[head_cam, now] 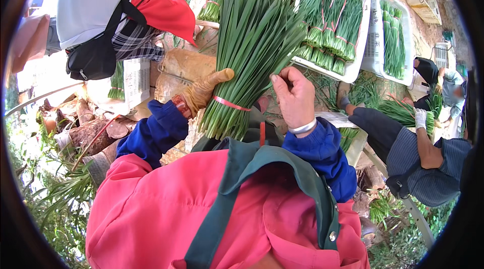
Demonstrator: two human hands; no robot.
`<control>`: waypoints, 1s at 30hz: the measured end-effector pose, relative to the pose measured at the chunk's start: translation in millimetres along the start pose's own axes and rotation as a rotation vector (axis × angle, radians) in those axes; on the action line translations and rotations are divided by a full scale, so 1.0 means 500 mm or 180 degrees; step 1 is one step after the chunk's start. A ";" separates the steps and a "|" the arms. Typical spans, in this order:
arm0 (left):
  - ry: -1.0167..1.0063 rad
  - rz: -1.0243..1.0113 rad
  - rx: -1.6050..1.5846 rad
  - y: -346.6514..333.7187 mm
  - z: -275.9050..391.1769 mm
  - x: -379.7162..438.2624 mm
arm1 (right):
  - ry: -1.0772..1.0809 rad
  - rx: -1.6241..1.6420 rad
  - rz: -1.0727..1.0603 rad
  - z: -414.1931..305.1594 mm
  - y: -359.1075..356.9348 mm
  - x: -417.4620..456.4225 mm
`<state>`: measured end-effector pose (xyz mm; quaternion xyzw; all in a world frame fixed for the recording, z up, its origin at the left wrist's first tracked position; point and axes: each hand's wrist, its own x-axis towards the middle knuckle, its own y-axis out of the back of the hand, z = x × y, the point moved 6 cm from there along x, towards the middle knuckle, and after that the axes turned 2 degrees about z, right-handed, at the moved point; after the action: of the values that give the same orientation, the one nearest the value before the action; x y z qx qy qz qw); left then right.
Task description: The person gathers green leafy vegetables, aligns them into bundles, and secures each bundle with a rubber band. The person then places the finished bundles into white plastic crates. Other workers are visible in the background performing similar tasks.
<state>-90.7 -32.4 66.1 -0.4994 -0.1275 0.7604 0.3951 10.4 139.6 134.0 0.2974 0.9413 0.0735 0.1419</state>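
Note:
A large bundle of green chives (pixel 253 38) stands in front of my chest, leaves fanned upward. A pink band (pixel 231 103) circles it near the pale cut ends. My left hand (pixel 206 89), in a tan-yellow rubber glove, grips the bundle's left side just above the band, thumb across the front. My bare right hand (pixel 295 97), with a silver bangle (pixel 302 128) at the wrist, is at the bundle's right edge. Its thumb and curled forefinger pinch a loose chive leaf (pixel 281 66) there. The fingers behind the bundle are hidden.
White plastic crates (pixel 353 70) (pixel 406 76) at upper right hold banded chive bundles (pixel 336 38). Another crate (pixel 137 80) stands at left, near cut logs (pixel 89 133). A person in a red garment (pixel 170 12) is at upper left. A person with a gloved hand (pixel 420 118) handles chives at right.

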 end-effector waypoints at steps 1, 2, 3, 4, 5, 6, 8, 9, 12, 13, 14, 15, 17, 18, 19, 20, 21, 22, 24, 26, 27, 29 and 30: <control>0.0004 -0.0087 -0.0060 -0.003 0.000 0.002 | 0.0077 -0.0034 0.0010 -0.012 0.000 -0.005; 0.0009 -0.0176 -0.0120 -0.006 -0.001 0.005 | 0.0623 -0.0427 -0.0161 -0.052 0.001 -0.016; 0.0018 -0.0273 -0.0174 -0.010 -0.002 0.011 | 0.1218 -0.0469 -0.0421 -0.069 -0.009 -0.030; 0.0019 -0.0261 -0.0272 -0.004 -0.011 0.027 | 0.2000 -0.0417 -0.0695 -0.097 -0.024 -0.048; 0.0021 -0.0249 -0.0369 0.002 -0.018 0.042 | 0.2782 -0.0361 -0.0967 -0.123 -0.039 -0.072; -0.0060 -0.0198 -0.0286 0.000 -0.013 0.046 | 0.2807 -0.0205 -0.1309 -0.138 -0.052 -0.079; -0.0046 -0.0263 -0.0392 0.002 -0.018 0.055 | 0.2707 -0.0126 -0.1721 -0.148 -0.064 -0.085; -0.0050 -0.0321 -0.0452 0.000 -0.015 0.058 | 0.2493 -0.0305 -0.1500 -0.141 -0.052 -0.074; 0.0008 -0.0492 -0.0412 -0.004 -0.006 0.061 | 0.1604 -0.0838 -0.0571 -0.082 0.033 -0.035; 0.0001 -0.0540 -0.0350 0.007 -0.003 0.057 | 0.1270 -0.0905 -0.0453 -0.043 0.061 -0.025; 0.0063 -0.0427 -0.0235 0.026 -0.004 0.053 | 0.0938 -0.1113 -0.0505 -0.008 0.083 -0.021; 0.0093 -0.0388 -0.0085 0.041 -0.005 0.053 | 0.0983 -0.1504 -0.0451 0.041 0.106 -0.022; 0.0151 -0.0290 0.0198 0.071 -0.005 0.048 | 0.0860 -0.2433 -0.0328 0.105 0.135 -0.036; 0.0293 -0.0246 0.0162 0.072 0.001 0.043 | 0.0817 -0.2333 -0.0287 0.111 0.151 -0.033; 0.0215 -0.0292 0.0193 0.072 0.008 0.043 | 0.0770 -0.2232 -0.0242 0.115 0.166 -0.029; 0.0141 -0.0341 0.0226 0.070 0.014 0.044 | 0.0718 -0.2130 -0.0192 0.117 0.176 -0.024; 0.0065 -0.0360 0.0264 0.072 0.016 0.040 | 0.0823 -0.1838 -0.0045 0.099 0.183 -0.015; 0.0172 -0.0392 0.0296 0.081 0.016 0.039 | 0.0913 -0.1557 0.0101 0.059 0.189 0.000; 0.0139 -0.0367 0.0554 0.078 0.015 0.029 | 0.1360 -0.1294 0.0522 -0.033 0.188 0.031; 0.0170 -0.0463 0.0747 0.072 0.008 0.026 | 0.1689 -0.1371 0.0662 -0.101 0.179 0.067; 0.0241 -0.0468 0.1066 0.079 0.001 0.029 | 0.1841 -0.1390 0.0645 -0.130 0.170 0.085; 0.0299 -0.0561 0.1112 0.039 -0.004 0.018 | 0.1949 -0.1656 0.0491 -0.174 0.147 0.110; 0.0399 -0.0596 0.1408 0.047 -0.015 0.023 | 0.1968 -0.1715 0.0363 -0.179 0.134 0.125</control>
<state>-97.7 -40.8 41.1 -0.4330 0.0210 0.6974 0.5707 -30.3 225.6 219.7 0.2652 0.8687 0.4108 -0.0791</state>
